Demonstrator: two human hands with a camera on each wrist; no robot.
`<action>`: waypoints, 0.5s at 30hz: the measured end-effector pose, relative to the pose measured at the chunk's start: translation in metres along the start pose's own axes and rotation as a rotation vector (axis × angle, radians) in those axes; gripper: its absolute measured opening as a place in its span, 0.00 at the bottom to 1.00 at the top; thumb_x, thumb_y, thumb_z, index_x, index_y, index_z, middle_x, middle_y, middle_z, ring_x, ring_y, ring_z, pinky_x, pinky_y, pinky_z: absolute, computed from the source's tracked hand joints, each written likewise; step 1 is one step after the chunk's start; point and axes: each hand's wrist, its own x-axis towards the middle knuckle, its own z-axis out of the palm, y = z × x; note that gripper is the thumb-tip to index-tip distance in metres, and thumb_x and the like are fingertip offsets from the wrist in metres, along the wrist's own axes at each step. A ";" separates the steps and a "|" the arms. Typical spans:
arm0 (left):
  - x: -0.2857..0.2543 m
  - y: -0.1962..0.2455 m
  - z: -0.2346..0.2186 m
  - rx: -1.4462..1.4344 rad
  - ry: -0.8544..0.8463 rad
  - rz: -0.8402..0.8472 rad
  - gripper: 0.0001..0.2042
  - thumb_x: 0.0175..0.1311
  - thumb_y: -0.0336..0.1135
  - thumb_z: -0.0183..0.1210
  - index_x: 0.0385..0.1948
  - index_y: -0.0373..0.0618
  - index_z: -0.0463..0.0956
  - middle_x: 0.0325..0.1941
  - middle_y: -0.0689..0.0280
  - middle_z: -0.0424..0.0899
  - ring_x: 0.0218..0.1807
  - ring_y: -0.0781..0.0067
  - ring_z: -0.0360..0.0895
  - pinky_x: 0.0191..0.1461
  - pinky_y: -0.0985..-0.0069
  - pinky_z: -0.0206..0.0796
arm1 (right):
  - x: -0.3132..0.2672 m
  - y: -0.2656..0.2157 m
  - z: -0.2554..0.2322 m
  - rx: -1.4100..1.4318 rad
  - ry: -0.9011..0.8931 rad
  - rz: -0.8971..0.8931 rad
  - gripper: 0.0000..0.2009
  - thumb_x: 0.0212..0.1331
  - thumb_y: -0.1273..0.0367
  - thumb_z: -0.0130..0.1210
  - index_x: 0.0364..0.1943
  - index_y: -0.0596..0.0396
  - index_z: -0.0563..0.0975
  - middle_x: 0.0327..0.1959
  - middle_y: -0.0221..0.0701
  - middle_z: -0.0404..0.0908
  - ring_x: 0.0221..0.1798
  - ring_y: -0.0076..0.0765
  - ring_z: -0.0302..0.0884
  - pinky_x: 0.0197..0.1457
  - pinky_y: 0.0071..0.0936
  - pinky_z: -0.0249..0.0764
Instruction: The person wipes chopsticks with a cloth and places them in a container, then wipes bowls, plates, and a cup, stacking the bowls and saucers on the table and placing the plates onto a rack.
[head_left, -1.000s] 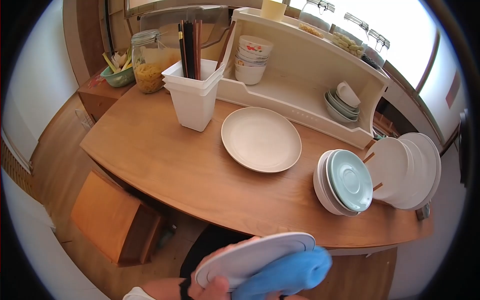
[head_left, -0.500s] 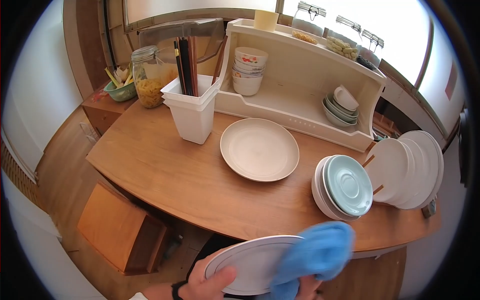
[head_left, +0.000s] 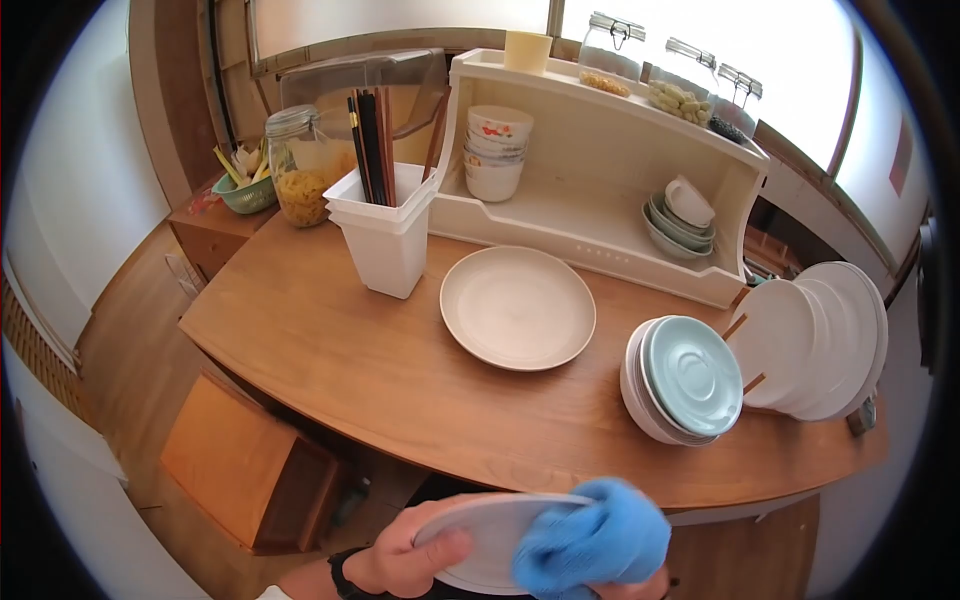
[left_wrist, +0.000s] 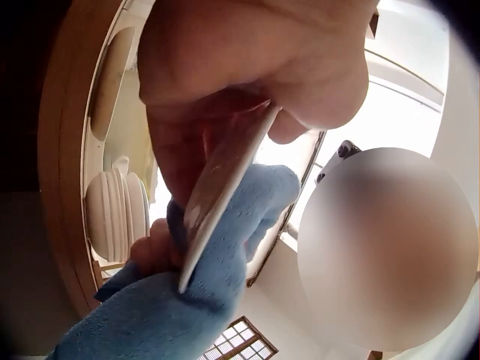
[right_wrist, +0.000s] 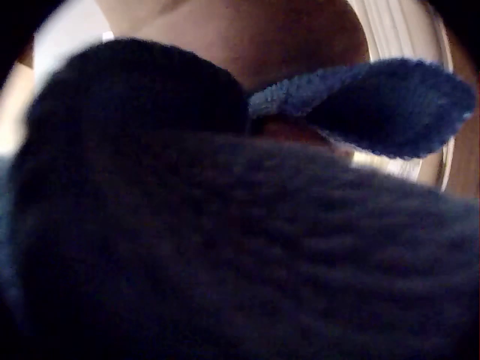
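Note:
Low in the head view, my left hand (head_left: 412,558) grips a white plate (head_left: 480,552) by its left edge, thumb across the face. A blue cloth (head_left: 595,538) covers the plate's right side. My right hand (head_left: 642,584) holds this cloth from beneath, mostly hidden by it. Seen from the left wrist, the plate (left_wrist: 220,187) is nearly edge-on, with the cloth (left_wrist: 161,315) wrapped over its rim on both faces. Dark, blurred cloth (right_wrist: 247,240) fills much of the right wrist view.
On the wooden table (head_left: 330,340) lies a large cream plate (head_left: 518,308). To its right stand stacked bowls topped by a pale green saucer (head_left: 696,374) and racked white plates (head_left: 775,345). Behind are white containers with chopsticks (head_left: 385,240) and a cream shelf (head_left: 590,165).
The cloth has swung from left to right across the plate, then back leftward over its right edge. The plate sits slightly lower in the head view than half a second ago.

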 end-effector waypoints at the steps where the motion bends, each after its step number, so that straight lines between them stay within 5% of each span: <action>1: 0.000 -0.007 0.001 -0.171 0.106 -0.016 0.33 0.62 0.48 0.60 0.60 0.29 0.62 0.58 0.51 0.73 0.60 0.59 0.71 0.62 0.65 0.65 | -0.006 0.001 0.006 0.005 0.050 -0.016 0.12 0.54 0.61 0.60 0.37 0.52 0.82 0.46 0.39 0.80 0.50 0.43 0.75 0.60 0.41 0.66; 3: 0.001 -0.035 0.007 -0.382 0.244 0.100 0.32 0.66 0.50 0.55 0.60 0.29 0.62 0.59 0.50 0.73 0.60 0.58 0.71 0.62 0.63 0.65 | -0.016 0.006 0.026 0.102 0.216 0.010 0.13 0.53 0.61 0.61 0.37 0.54 0.82 0.45 0.39 0.81 0.50 0.42 0.76 0.60 0.39 0.66; 4: -0.003 -0.043 0.024 -0.337 0.411 0.164 0.36 0.65 0.54 0.54 0.63 0.31 0.57 0.61 0.48 0.69 0.61 0.57 0.70 0.62 0.61 0.65 | -0.021 0.014 0.040 0.150 0.295 0.022 0.13 0.52 0.62 0.62 0.38 0.54 0.82 0.45 0.39 0.81 0.50 0.42 0.76 0.60 0.39 0.66; 6: -0.003 -0.056 0.028 -0.295 0.467 0.190 0.37 0.65 0.55 0.55 0.63 0.31 0.56 0.62 0.48 0.69 0.61 0.57 0.70 0.62 0.61 0.65 | -0.031 0.031 0.065 0.234 0.401 0.061 0.14 0.51 0.62 0.63 0.38 0.55 0.82 0.45 0.39 0.81 0.49 0.42 0.77 0.59 0.38 0.67; 9: -0.004 -0.068 0.027 -0.189 0.609 0.258 0.40 0.63 0.58 0.55 0.65 0.32 0.53 0.64 0.47 0.66 0.61 0.57 0.70 0.63 0.60 0.65 | -0.027 0.049 0.071 0.215 0.393 0.068 0.15 0.49 0.63 0.64 0.39 0.57 0.81 0.44 0.39 0.81 0.48 0.41 0.78 0.59 0.36 0.67; 10: -0.002 -0.066 0.025 -0.191 0.603 0.256 0.40 0.63 0.58 0.55 0.65 0.32 0.53 0.64 0.47 0.66 0.61 0.57 0.70 0.63 0.60 0.65 | -0.022 0.049 0.057 0.166 0.349 0.059 0.15 0.49 0.64 0.65 0.39 0.58 0.81 0.44 0.39 0.81 0.48 0.41 0.78 0.59 0.36 0.67; 13: 0.016 -0.039 0.007 -0.220 0.219 0.404 0.42 0.60 0.58 0.59 0.65 0.31 0.53 0.63 0.49 0.67 0.62 0.60 0.70 0.63 0.62 0.64 | 0.005 0.022 0.008 0.003 0.171 0.032 0.17 0.47 0.65 0.66 0.40 0.60 0.80 0.43 0.39 0.81 0.47 0.40 0.79 0.58 0.34 0.68; 15: 0.006 -0.033 0.002 -0.120 0.247 0.288 0.41 0.61 0.57 0.59 0.64 0.31 0.53 0.62 0.49 0.69 0.61 0.60 0.70 0.63 0.62 0.65 | 0.013 0.007 0.000 -0.055 0.111 0.017 0.16 0.48 0.66 0.66 0.40 0.60 0.81 0.43 0.38 0.81 0.46 0.39 0.79 0.56 0.33 0.69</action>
